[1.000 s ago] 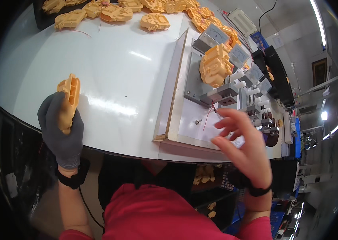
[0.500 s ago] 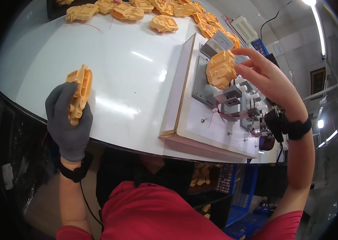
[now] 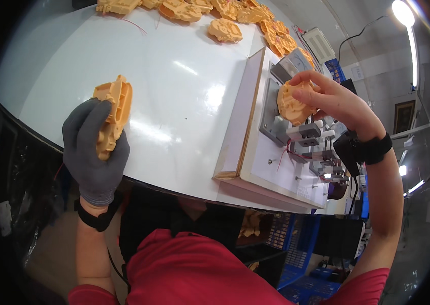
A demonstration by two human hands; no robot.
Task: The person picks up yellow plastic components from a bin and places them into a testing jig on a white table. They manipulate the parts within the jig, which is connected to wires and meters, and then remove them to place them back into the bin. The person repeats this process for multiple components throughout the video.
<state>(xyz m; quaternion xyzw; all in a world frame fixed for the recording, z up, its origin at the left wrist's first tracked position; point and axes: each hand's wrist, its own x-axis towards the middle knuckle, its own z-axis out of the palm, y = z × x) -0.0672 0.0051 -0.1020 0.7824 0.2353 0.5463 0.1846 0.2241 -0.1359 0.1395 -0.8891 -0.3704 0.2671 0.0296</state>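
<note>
My left hand [image 3: 94, 155], in a grey glove, is closed around an orange moulded plastic housing [image 3: 120, 101], held upright on its edge above the white table. My bare right hand [image 3: 339, 99] reaches to the test fixture [image 3: 255, 175] on the right. Its thumb and fingers grip a second orange housing [image 3: 289, 104], which stands tilted by a grey plate [image 3: 271, 119] on the fixture. The fingertips behind this housing are hidden. Just below it are white-tipped toggle clamps [image 3: 304, 133] with red wires.
Several more orange housings [image 3: 225, 30] lie along the table's far side, some with thin red wires. A panel meter [image 3: 294, 62] stands behind the fixture. Blue crates [image 3: 301, 244] are below the table at right. The table's near edge [image 3: 174, 193] runs before my body.
My right hand has moved from the edge of the housing at the fixture onto its face, the fingers closing over it. My left hand still holds its housing. The whole view has shifted slightly.
</note>
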